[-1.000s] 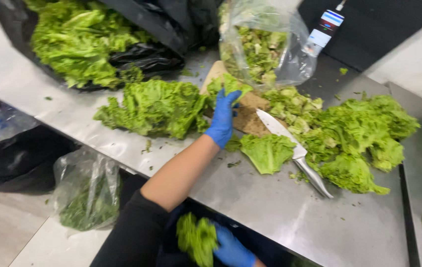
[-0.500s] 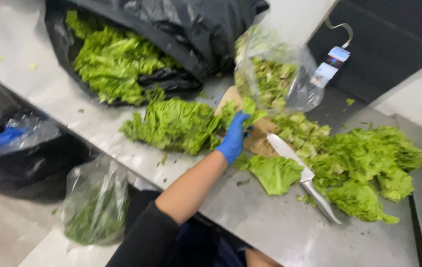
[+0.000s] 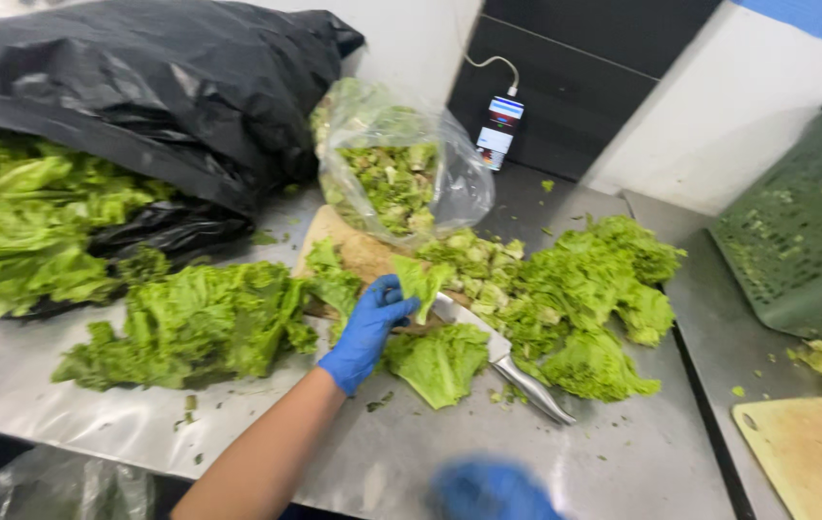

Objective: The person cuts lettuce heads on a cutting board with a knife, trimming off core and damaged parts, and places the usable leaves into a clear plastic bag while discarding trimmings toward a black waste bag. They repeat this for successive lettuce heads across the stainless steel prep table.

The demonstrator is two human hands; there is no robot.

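A green lettuce leaf [image 3: 422, 281] sits pinched in the closed fingers [image 3: 393, 306] of the blue-gloved left hand [image 3: 365, 332] above the wooden cutting board [image 3: 358, 252], a steel knife [image 3: 502, 358] just beside them on the tabletop [image 3: 623, 462], while the blurred right hand [image 3: 490, 489] hides its grip.

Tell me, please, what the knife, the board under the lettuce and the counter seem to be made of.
The knife looks all metal: blade and handle are the same shiny silver. The board looks like wood, matte tan, with darker stains. The counter appears to be stainless steel, grey and brushed, giving soft reflections.
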